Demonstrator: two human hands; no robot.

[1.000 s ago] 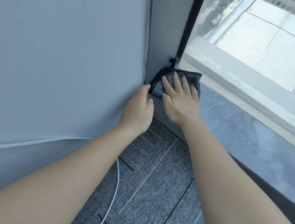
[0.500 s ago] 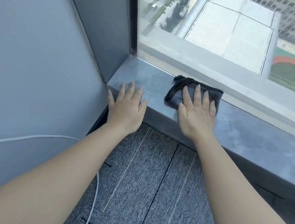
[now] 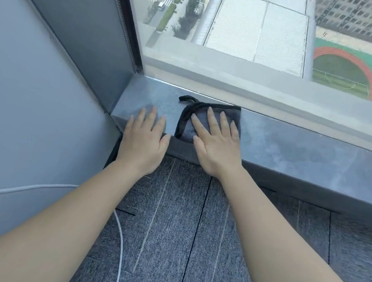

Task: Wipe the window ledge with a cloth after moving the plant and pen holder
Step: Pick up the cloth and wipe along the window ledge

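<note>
Where we press the ledge

While our left hand [image 3: 143, 140] lies flat on the bare ledge [image 3: 292, 148] by the corner, fingers slightly spread, our right hand [image 3: 217, 143] beside it presses the cloth [image 3: 187, 127] down, fingers apart, gripping nothing.

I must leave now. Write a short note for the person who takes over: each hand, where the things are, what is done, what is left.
Left hand: flat and open on the ledge, near the corner by the wall, holding nothing.
Right hand: flat and open, pressing the cloth on the ledge.
Cloth: grey with a dark border, lying beside the left hand, its far edge near the glass.
Plant and pen holder: not in view, and the visible ledge holds only the cloth, so moving them seems done.
Left: wipe the long stretch of ledge to the right. How much is wiped so far cannot be told.
</note>
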